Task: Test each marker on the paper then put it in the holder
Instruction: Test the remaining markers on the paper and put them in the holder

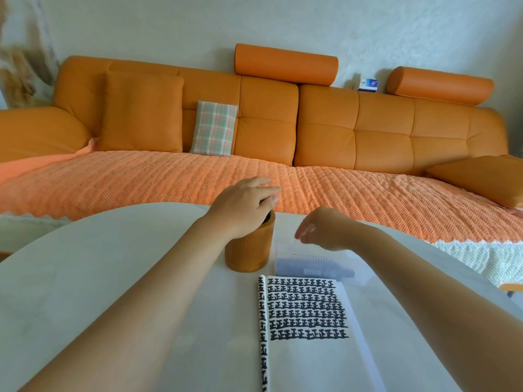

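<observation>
An orange cylindrical holder (249,250) stands on the white table (99,264). My left hand (240,205) is over its mouth, thumb and fingers pinching the dark top of a marker (263,203) that sticks into the holder; the hand hides most of it. My right hand (325,230) hovers to the right of the holder with fingers loosely curled, holding nothing. An open notebook (311,360) lies in front, its upper page covered with rows of black marker strokes.
A clear plastic case (314,267) lies flat between the notebook and my right hand. Behind the table runs a long orange sofa (325,123) with cushions and a woven orange throw (169,182).
</observation>
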`<action>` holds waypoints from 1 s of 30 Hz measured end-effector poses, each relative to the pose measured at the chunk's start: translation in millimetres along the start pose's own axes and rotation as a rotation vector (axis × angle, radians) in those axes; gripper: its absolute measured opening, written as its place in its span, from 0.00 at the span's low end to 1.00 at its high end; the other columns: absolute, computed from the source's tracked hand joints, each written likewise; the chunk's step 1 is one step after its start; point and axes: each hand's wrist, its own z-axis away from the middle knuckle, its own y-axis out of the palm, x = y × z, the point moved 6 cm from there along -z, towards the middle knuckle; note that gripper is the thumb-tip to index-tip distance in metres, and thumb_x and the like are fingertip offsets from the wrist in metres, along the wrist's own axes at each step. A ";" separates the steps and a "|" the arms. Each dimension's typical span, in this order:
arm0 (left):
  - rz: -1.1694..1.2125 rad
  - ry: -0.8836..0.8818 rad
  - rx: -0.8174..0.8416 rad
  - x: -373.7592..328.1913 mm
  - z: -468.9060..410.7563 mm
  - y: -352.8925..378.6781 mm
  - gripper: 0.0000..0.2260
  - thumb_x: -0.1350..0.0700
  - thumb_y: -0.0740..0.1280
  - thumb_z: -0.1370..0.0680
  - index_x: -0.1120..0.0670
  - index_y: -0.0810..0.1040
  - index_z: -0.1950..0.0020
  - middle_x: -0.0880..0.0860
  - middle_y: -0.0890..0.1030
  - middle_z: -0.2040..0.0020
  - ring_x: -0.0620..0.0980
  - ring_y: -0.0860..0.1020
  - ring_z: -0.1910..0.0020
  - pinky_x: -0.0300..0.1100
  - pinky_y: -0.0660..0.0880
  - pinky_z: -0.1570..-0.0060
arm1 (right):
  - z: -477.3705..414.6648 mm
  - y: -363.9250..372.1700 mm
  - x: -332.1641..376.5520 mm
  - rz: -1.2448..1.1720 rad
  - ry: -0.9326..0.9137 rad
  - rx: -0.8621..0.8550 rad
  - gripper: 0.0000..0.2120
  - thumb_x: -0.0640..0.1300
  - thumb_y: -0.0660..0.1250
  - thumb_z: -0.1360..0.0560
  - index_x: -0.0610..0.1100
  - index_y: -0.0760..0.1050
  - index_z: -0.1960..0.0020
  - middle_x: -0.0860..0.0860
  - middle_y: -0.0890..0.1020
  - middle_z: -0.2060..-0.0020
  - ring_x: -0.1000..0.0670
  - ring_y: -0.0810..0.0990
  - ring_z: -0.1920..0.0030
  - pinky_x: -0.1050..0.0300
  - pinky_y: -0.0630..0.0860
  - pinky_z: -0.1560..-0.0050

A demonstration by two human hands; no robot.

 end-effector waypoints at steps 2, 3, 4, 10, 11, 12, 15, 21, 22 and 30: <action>-0.043 0.016 0.029 0.7 -1.3 3.7 0.21 0.43 0.52 0.17 0.40 0.57 0.23 0.45 0.71 0.28 0.49 0.69 0.31 0.52 0.72 0.37 | -3.6 7.9 -8.1 0.011 0.008 0.050 0.08 0.46 0.70 0.23 0.54 0.84 0.47 0.55 0.85 0.49 0.52 0.82 0.50 0.55 0.78 0.43; -0.066 0.024 0.037 1.5 -2.1 4.2 0.24 0.42 0.52 0.17 0.39 0.50 0.22 0.45 0.73 0.30 0.49 0.72 0.33 0.51 0.75 0.41 | -5.1 10.7 -8.8 -0.001 0.003 0.072 0.08 0.47 0.70 0.24 0.54 0.84 0.46 0.55 0.85 0.48 0.52 0.82 0.50 0.54 0.77 0.42; -0.089 0.020 0.051 2.6 -2.9 4.5 0.27 0.41 0.52 0.18 0.39 0.46 0.22 0.45 0.73 0.30 0.49 0.72 0.33 0.50 0.76 0.42 | -6.1 13.8 -8.1 -0.013 -0.004 0.099 0.08 0.47 0.71 0.24 0.53 0.85 0.46 0.55 0.85 0.49 0.53 0.82 0.51 0.55 0.77 0.41; -0.200 -0.036 0.170 3.0 -4.8 10.9 0.25 0.38 0.52 0.19 0.45 0.60 0.23 0.45 0.61 0.23 0.50 0.56 0.24 0.54 0.61 0.29 | -12.8 31.9 2.9 0.129 -0.058 0.236 0.13 0.51 0.65 0.21 0.50 0.82 0.39 0.53 0.83 0.42 0.50 0.79 0.41 0.54 0.73 0.36; -0.196 -0.041 0.165 2.5 -4.8 11.0 0.24 0.39 0.53 0.18 0.45 0.61 0.23 0.45 0.64 0.24 0.51 0.59 0.25 0.54 0.63 0.31 | -13.7 32.0 2.6 0.124 -0.054 0.230 0.14 0.51 0.65 0.21 0.49 0.82 0.39 0.52 0.83 0.42 0.49 0.79 0.42 0.54 0.74 0.36; -0.192 -0.038 0.143 1.8 -4.6 10.2 0.22 0.41 0.54 0.18 0.45 0.63 0.25 0.46 0.68 0.26 0.51 0.62 0.27 0.54 0.66 0.33 | -14.6 31.7 1.9 0.109 -0.045 0.223 0.15 0.52 0.65 0.21 0.48 0.82 0.39 0.51 0.83 0.43 0.49 0.79 0.43 0.53 0.74 0.37; -0.172 -0.017 0.039 -0.4 -3.7 6.7 0.14 0.46 0.57 0.18 0.45 0.72 0.34 0.46 0.76 0.36 0.51 0.68 0.35 0.50 0.72 0.44 | -15.1 32.9 0.4 0.072 -0.043 0.229 0.17 0.58 0.65 0.22 0.50 0.82 0.40 0.53 0.83 0.44 0.50 0.79 0.44 0.52 0.74 0.36; -0.168 -0.018 -0.025 -1.4 -4.6 8.9 0.14 0.43 0.58 0.19 0.44 0.76 0.38 0.44 0.78 0.40 0.51 0.72 0.41 0.47 0.73 0.51 | -17.9 33.6 -4.2 0.038 -0.071 0.206 0.11 0.54 0.68 0.24 0.54 0.84 0.44 0.55 0.84 0.46 0.51 0.80 0.44 0.51 0.73 0.35; -0.169 -0.019 -0.025 -1.8 -4.5 9.3 0.14 0.44 0.58 0.19 0.44 0.75 0.36 0.45 0.78 0.39 0.52 0.72 0.40 0.47 0.74 0.49 | -19.3 34.2 -4.7 0.032 -0.066 0.185 0.11 0.54 0.69 0.24 0.54 0.84 0.44 0.55 0.85 0.47 0.51 0.80 0.45 0.51 0.74 0.35; -0.259 0.040 -0.078 -4.0 -2.8 4.7 0.22 0.38 0.59 0.22 0.46 0.74 0.32 0.46 0.77 0.36 0.51 0.72 0.37 0.48 0.68 0.42 | -14.3 11.9 2.6 -0.084 -0.127 -0.048 0.12 0.51 0.67 0.21 0.51 0.80 0.40 0.54 0.79 0.52 0.51 0.76 0.53 0.60 0.70 0.59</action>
